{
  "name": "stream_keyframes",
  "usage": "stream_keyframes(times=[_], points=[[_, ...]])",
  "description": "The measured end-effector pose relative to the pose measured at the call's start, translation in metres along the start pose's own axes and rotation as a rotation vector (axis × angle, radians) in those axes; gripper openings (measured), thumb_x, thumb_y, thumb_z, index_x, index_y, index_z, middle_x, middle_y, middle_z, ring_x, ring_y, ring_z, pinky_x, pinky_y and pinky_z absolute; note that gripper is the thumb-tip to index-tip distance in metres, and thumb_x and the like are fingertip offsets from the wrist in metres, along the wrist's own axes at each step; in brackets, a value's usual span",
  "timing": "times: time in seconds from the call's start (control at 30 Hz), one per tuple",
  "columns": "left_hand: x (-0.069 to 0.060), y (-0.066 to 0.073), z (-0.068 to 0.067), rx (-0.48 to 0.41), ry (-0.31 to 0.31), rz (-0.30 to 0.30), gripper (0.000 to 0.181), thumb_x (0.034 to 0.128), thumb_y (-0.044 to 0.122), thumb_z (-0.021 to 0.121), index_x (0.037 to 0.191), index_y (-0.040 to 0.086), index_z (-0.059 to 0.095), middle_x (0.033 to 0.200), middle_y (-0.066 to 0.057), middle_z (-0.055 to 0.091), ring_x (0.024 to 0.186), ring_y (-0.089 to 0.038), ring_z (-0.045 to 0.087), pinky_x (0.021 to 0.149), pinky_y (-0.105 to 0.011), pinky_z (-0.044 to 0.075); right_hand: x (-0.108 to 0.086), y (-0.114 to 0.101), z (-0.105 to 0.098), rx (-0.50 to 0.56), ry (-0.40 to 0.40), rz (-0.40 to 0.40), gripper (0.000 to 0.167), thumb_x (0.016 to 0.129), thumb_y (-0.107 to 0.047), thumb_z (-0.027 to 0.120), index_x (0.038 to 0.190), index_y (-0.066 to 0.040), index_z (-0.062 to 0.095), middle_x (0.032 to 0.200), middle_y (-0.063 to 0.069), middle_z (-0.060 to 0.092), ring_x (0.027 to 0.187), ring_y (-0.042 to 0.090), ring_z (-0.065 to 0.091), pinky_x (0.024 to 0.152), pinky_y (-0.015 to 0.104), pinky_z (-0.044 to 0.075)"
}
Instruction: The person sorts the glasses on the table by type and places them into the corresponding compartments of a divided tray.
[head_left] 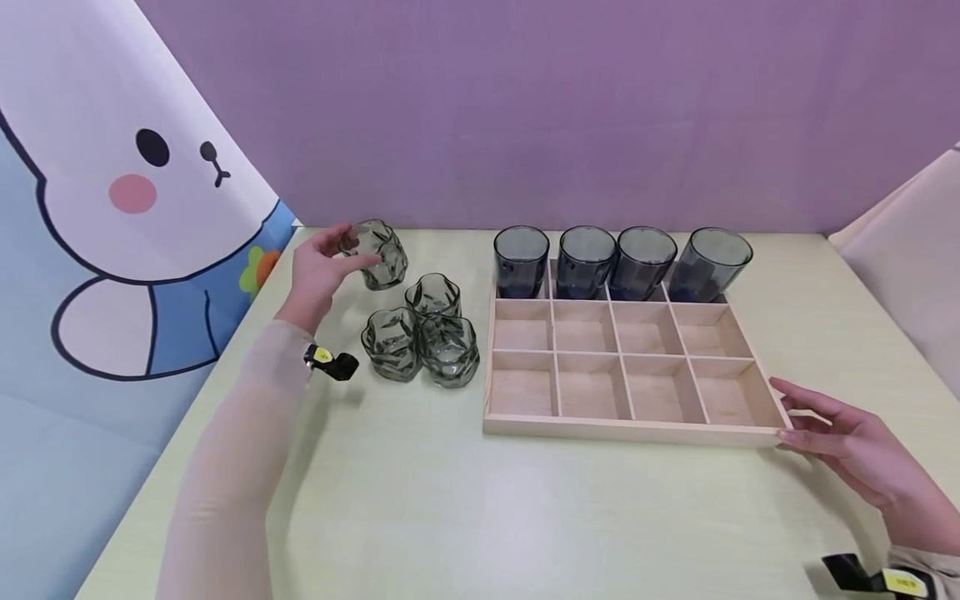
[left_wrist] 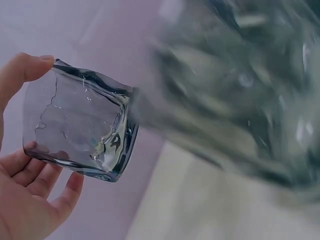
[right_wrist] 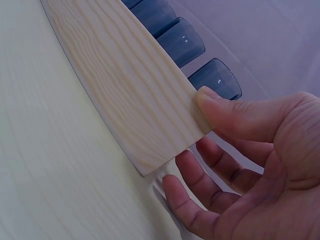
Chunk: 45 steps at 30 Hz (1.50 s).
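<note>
In the head view the left hand (head_left: 317,271) grips a wavy grey glass (head_left: 381,257) at the left, thumb on one side and fingers on the other. The left wrist view shows that glass (left_wrist: 75,120) between the thumb and fingers of the left hand (left_wrist: 35,165). At the tray's front right corner, the right hand (head_left: 851,442) holds the wooden tray (head_left: 630,430) by its edge. The right wrist view has the right hand's (right_wrist: 245,160) thumb on the tray's side (right_wrist: 120,80), fingers around the corner.
Three wavy glasses (head_left: 392,343) stand together left of the tray. Several tall blue-grey glasses (head_left: 521,262) occupy the tray's back row, the rightmost (head_left: 708,265) tilted right. A purple backdrop (head_left: 525,108) rises behind the table (head_left: 420,500); a printed cloth (head_left: 82,250) hangs at the left.
</note>
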<state>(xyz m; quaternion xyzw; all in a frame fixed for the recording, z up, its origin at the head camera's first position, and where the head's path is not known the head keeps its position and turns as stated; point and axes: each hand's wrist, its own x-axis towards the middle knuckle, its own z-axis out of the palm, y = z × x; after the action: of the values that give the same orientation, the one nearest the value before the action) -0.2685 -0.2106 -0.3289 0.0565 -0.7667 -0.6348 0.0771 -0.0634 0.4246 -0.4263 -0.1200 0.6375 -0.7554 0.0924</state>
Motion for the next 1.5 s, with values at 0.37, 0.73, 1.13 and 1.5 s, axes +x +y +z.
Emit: stream_keyframes(times=[0.37,0.73,1.13,1.5], points=[[-0.014,0.032,0.017,-0.148,-0.004,0.052,0.070,0.0779,-0.005,0.081,0.141,0.007,0.055,0.118,-0.004,0.064,0.118,-0.020,0.054,0.102,-0.029,0.044,0.001,0.000,0.002,0.026,-0.007,-0.011,0.069,0.089,0.029,0.045,0.144,-0.010,0.054,0.114,0.000,0.056,0.095,0.008,0.063,0.076,0.023,0.057],[-0.036,0.063,0.044,-0.253,-0.082,0.125,0.069,0.0750,-0.013,0.079,0.138,0.004,0.057,0.114,-0.006,0.065,0.117,-0.023,0.054,0.095,-0.025,0.047,0.000,-0.004,0.007,0.026,0.007,-0.009,0.070,0.089,0.030,0.043,0.142,-0.012,0.057,0.112,0.000,0.055,0.094,0.009,0.063,0.076,0.023,0.057],[-0.055,0.091,0.084,-0.327,-0.239,0.139,0.073,0.0704,-0.021,0.078,0.136,0.003,0.058,0.120,-0.008,0.065,0.120,-0.026,0.055,0.103,-0.034,0.046,0.000,-0.006,0.007,-0.002,0.016,-0.003,0.070,0.089,0.030,0.043,0.142,-0.014,0.057,0.112,0.000,0.053,0.093,0.007,0.062,0.073,0.022,0.056],[-0.075,0.104,0.132,-0.237,-0.416,0.207,0.074,0.0729,-0.009,0.084,0.140,0.007,0.056,0.128,-0.005,0.062,0.116,-0.019,0.057,0.098,-0.029,0.049,-0.001,-0.007,0.008,0.003,0.004,-0.003,0.070,0.090,0.029,0.042,0.143,-0.014,0.056,0.113,0.000,0.052,0.092,0.007,0.061,0.074,0.022,0.056]])
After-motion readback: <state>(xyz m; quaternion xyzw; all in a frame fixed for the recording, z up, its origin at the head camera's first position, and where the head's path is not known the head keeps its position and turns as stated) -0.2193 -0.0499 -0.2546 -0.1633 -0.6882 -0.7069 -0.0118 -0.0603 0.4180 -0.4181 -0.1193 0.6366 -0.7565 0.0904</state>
